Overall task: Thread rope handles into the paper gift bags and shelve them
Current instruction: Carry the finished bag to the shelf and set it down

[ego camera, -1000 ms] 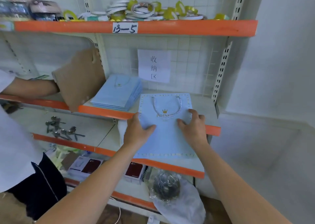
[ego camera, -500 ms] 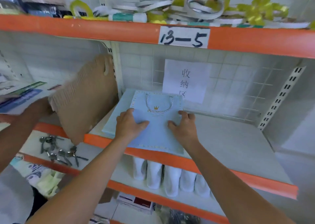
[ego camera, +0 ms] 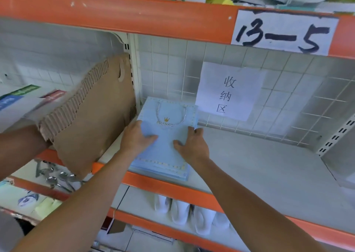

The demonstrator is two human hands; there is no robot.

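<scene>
Spanning the view, the orange-edged shelf [ego camera: 259, 167] is carrying a stack of pale blue gift bags [ego camera: 161, 167] at its left end, just beside a leaning cardboard sheet [ego camera: 92, 121]. A paper sign [ego camera: 229, 90] is hanging on the wire grid behind. The top bag [ego camera: 169, 134] is lying flat on the stack, its rope handle [ego camera: 171, 117] looping over a gold crown. The left hand [ego camera: 136, 138] and right hand [ego camera: 193, 144] are pressing on it with fingers spread, thumbs pointing inward.
</scene>
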